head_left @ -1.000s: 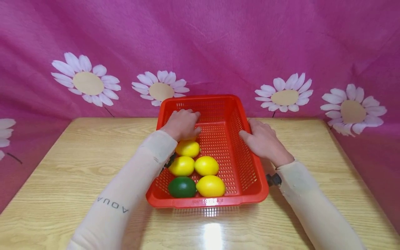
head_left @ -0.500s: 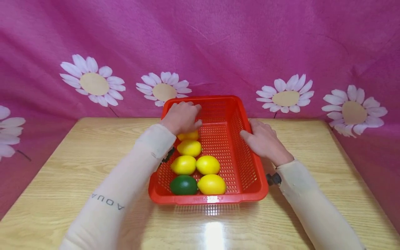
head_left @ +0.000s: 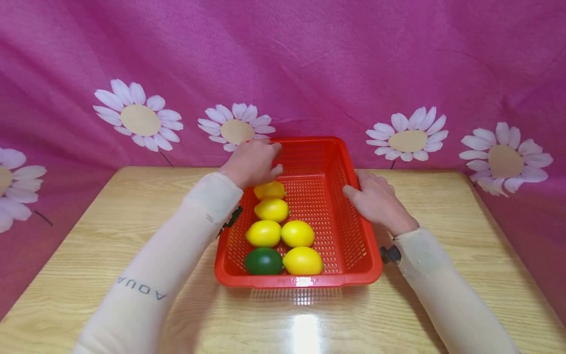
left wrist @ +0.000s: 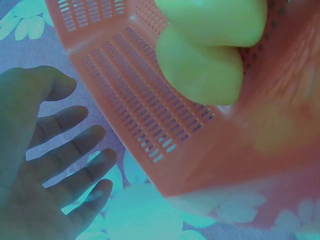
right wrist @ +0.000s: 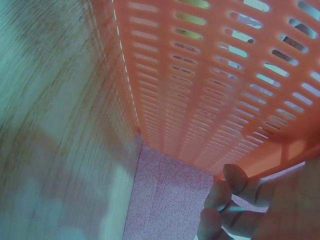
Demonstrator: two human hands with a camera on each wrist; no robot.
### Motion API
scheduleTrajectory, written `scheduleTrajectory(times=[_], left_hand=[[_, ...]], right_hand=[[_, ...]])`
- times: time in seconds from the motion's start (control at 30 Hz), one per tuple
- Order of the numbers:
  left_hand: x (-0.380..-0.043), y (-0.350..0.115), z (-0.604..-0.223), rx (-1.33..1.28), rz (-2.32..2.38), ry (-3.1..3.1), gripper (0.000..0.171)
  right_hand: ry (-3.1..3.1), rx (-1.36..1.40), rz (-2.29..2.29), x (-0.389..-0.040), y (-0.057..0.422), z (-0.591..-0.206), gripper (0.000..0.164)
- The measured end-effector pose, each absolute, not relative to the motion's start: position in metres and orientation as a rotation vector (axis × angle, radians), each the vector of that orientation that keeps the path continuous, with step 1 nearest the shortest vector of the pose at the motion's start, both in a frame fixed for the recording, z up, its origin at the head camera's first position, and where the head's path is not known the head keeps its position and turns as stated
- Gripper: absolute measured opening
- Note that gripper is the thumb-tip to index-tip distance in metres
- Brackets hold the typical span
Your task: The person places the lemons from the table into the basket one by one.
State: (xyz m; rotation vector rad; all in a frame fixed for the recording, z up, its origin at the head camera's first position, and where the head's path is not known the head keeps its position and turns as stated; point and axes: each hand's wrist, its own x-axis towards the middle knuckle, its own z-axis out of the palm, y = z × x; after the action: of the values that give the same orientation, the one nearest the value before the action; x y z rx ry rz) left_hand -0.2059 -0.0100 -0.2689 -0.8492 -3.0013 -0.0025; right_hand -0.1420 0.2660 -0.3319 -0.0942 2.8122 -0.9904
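Observation:
A red perforated plastic basket [head_left: 298,281] stands on the table, with several yellow lemons [head_left: 271,210] and one dark green, lemon-shaped fruit [head_left: 263,261] inside along its left and near sides. Over the basket's far left corner is my left hand [head_left: 252,162], holding nothing. In the left wrist view its fingers [left wrist: 75,160] are spread and apart from the basket wall, with two lemons [left wrist: 200,70] beyond. My right hand [head_left: 379,200] grips the basket's right rim, thumb on the inner side. Its curled fingers [right wrist: 220,195] show outside the wall in the right wrist view.
The wooden table [head_left: 132,221] extends to both sides and in front of the basket. Behind it hangs a magenta cloth [head_left: 309,69] printed with white daisies, close to the basket's far edge.
My left hand has lifted and drawn back to the left, uncovering the rearmost lemon. The right hand keeps its hold on the rim. The whole view has shifted slightly.

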Motion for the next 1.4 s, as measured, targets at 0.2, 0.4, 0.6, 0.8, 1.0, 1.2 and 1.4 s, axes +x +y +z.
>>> scheduleTrajectory(times=[0.2,0.4,0.6,0.8,1.0,1.2,1.4], left_hand=[[-0.206,-0.016,-0.266,-0.856,-0.004,-2.996,0.036],[-0.207,-0.024,-0.264,-0.847,-0.038,-2.984,0.033],[-0.208,-0.031,-0.265,-0.839,-0.075,-2.972,0.032],[-0.208,-0.038,-0.265,-0.828,-0.104,-2.98,0.033],[-0.209,-0.046,-0.264,-0.828,-0.087,-2.959,0.034],[-0.209,-0.055,-0.265,-0.79,-0.138,-2.968,0.03],[-0.208,-0.065,-0.266,-0.744,-0.188,-2.98,0.031]], right_hand=[[2.783,-0.084,-1.027,-0.14,0.267,-0.332,0.051],[2.803,-0.093,-1.014,-0.139,0.268,-0.331,0.05],[2.818,-0.096,-0.986,-0.139,0.269,-0.331,0.052],[2.838,-0.099,-0.961,-0.139,0.269,-0.332,0.054],[2.847,-0.109,-0.949,-0.14,0.269,-0.332,0.053],[2.883,-0.105,-0.891,-0.141,0.266,-0.332,0.052],[2.874,-0.106,-0.916,-0.143,0.267,-0.333,0.049]])
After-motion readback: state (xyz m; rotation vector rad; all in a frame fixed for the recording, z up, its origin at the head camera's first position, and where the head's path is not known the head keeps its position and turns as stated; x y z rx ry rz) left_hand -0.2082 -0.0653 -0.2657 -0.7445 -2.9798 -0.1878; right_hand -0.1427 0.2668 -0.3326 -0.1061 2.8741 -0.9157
